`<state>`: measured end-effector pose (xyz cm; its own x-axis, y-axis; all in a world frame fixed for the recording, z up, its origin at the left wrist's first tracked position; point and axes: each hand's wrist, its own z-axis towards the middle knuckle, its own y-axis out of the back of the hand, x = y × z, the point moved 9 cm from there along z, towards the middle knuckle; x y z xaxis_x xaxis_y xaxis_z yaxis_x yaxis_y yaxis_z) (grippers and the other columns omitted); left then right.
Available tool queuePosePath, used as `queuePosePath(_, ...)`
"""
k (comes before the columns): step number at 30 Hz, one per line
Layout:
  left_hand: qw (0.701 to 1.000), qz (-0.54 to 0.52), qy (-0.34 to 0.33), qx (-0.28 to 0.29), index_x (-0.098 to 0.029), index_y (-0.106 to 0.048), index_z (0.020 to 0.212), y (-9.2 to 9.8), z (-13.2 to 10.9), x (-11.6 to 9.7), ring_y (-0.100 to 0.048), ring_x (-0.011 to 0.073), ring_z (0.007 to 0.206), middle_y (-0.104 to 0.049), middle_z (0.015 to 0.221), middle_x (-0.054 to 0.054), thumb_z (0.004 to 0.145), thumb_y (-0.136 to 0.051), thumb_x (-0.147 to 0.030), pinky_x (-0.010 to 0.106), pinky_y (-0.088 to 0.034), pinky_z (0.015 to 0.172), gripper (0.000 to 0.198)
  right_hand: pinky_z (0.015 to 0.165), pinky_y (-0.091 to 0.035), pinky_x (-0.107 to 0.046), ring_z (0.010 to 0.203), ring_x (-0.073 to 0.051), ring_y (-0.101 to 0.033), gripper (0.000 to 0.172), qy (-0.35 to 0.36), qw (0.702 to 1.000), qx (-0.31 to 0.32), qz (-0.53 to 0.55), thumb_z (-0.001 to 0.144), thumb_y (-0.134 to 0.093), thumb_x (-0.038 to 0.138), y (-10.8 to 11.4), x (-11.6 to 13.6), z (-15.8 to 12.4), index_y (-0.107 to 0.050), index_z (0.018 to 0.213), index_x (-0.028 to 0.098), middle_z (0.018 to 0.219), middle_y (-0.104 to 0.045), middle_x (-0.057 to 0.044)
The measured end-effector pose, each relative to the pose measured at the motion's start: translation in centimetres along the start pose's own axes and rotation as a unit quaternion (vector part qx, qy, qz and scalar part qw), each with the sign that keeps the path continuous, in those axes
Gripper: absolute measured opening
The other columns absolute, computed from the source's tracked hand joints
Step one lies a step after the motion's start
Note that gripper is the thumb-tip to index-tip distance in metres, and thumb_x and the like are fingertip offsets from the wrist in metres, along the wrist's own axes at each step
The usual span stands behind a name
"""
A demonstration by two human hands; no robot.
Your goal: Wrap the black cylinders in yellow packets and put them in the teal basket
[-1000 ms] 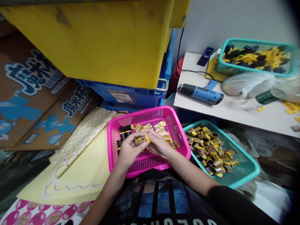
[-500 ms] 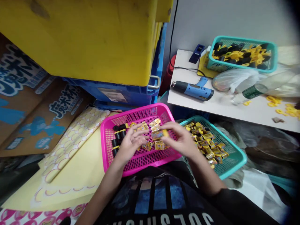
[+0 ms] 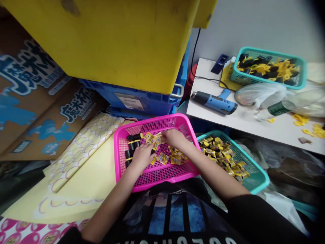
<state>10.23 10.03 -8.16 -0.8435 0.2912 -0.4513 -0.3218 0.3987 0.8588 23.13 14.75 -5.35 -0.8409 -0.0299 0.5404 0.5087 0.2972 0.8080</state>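
Observation:
A pink mesh basket [image 3: 157, 183] sits in front of me. Along its left side stand several black cylinders with yellow rims [image 3: 129, 154]. Yellow printed plastic sleeves [image 3: 162, 158] lie loose across its middle and right. My left hand [image 3: 144, 155] is closed over the basket, and the dark end of a small black cylinder [image 3: 152, 151] shows at its fingertips. My right hand [image 3: 174, 137] reaches to the basket's far part, fingers bent down at a pile of sleeves [image 3: 153, 138]; its fingertips are partly hidden, seemingly pinching one sleeve.
A teal basket [image 3: 256, 188] of yellow-wrapped pieces stands right of the pink one. On the white table [image 3: 250, 127] are a blue heat gun [image 3: 215, 102], a bottle [image 3: 276, 109] and another teal basket [image 3: 273, 84] of black and yellow parts. Stacked crates [image 3: 122, 44] rise ahead.
My right hand has moved left and away from me to the sleeve pile, no longer holding up a yellow piece. My left hand has gone from spread fingers to closed. The view has shifted slightly.

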Motion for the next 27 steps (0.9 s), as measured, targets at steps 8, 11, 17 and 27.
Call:
queuePosePath(8,0.992,-0.119,0.009,-0.048,-0.022,-0.073,0.089,0.8,-0.1,1.5,-0.066,0.0305,0.101,-0.074,0.102,0.011,0.074,-0.068,-0.025,0.043,-0.045,0.094,0.016,0.064,-0.04,-0.03,0.068,-0.018,-0.056,0.031,0.067,0.99,-0.061,0.106,0.07,-0.072,0.015,-1.0,-2.0,3.4,-0.047,0.054,0.023,0.054,-0.05,0.0)
queuePosePath(11,0.971,-0.205,0.056,-0.114,-0.021,-0.069,0.092,2.4,-0.1,2.6,-0.068,0.0252,0.093,-0.074,0.096,0.01,0.087,-0.053,-0.032,0.038,-0.05,0.086,0.021,0.063,-0.04,-0.03,0.065,-0.016,-0.053,0.022,0.097,0.985,-0.062,0.127,0.071,-0.066,0.012,0.2,-1.3,1.7,-0.049,0.061,0.022,0.059,-0.053,0.001)
queuePosePath(17,0.732,-0.666,0.126,-0.062,-0.019,-0.061,0.101,2.2,-0.6,1.6,-0.068,0.0151,0.072,-0.069,0.085,0.002,0.072,-0.074,-0.041,0.027,-0.055,0.064,0.039,0.081,-0.042,-0.037,0.09,-0.021,-0.056,0.018,0.306,0.934,-0.054,0.175,0.077,-0.056,0.007,2.3,4.7,-3.6,-0.054,0.068,0.022,0.086,-0.064,-0.003)
queuePosePath(27,0.743,-0.628,0.174,-0.153,-0.015,-0.067,0.077,3.2,-1.1,3.5,-0.062,0.0096,0.053,-0.07,0.064,0.0,0.06,-0.083,-0.034,0.021,-0.051,0.054,0.031,0.085,-0.041,-0.042,0.09,-0.023,-0.056,0.016,0.216,0.952,-0.116,0.181,0.083,-0.054,0.011,2.2,1.7,-3.9,-0.063,0.077,0.024,0.085,-0.065,-0.006)
